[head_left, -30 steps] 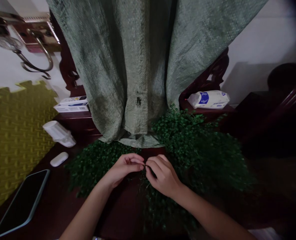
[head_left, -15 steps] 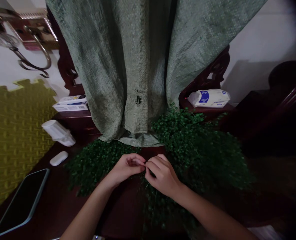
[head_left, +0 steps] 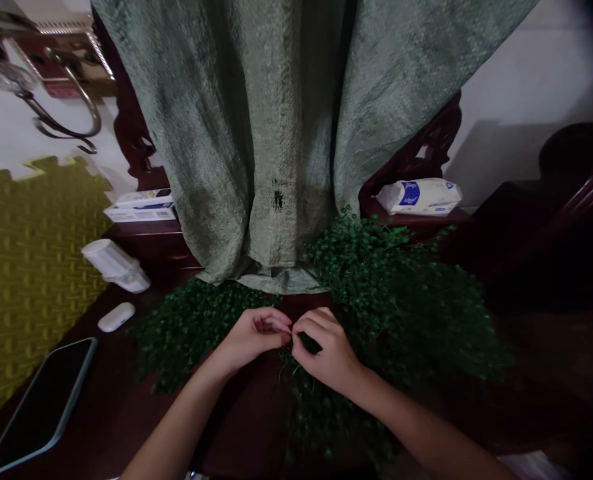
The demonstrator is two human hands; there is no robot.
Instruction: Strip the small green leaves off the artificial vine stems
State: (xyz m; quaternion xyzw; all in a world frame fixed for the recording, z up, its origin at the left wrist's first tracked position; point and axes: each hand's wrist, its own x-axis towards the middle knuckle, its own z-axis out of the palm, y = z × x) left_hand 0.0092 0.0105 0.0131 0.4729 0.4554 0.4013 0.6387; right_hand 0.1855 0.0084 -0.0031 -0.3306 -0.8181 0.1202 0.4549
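Note:
My left hand (head_left: 254, 338) and my right hand (head_left: 325, 343) meet fingertip to fingertip over a dark red tabletop (head_left: 246, 413). Both are closed in a pinch, and whatever sits between the fingertips is too small to make out. To the left lies a heap of small-leaved green sprigs (head_left: 191, 327), partly behind my left hand. A larger heap of the same leafy greenery (head_left: 406, 293) spreads behind and to the right of my right hand. More sprigs (head_left: 321, 413) lie under my right wrist.
A grey-green woven cloth (head_left: 276, 147) hangs down at the back. On the left are a phone (head_left: 41, 407), a small white case (head_left: 117, 317), a white bottle-like item (head_left: 116, 265) and a box (head_left: 141, 207). A tissue pack (head_left: 421, 197) rests on the right ledge.
The fingers of my right hand have shifted slightly, leaving a wider gap between thumb and forefinger. My left hand and the heaps stay where they were.

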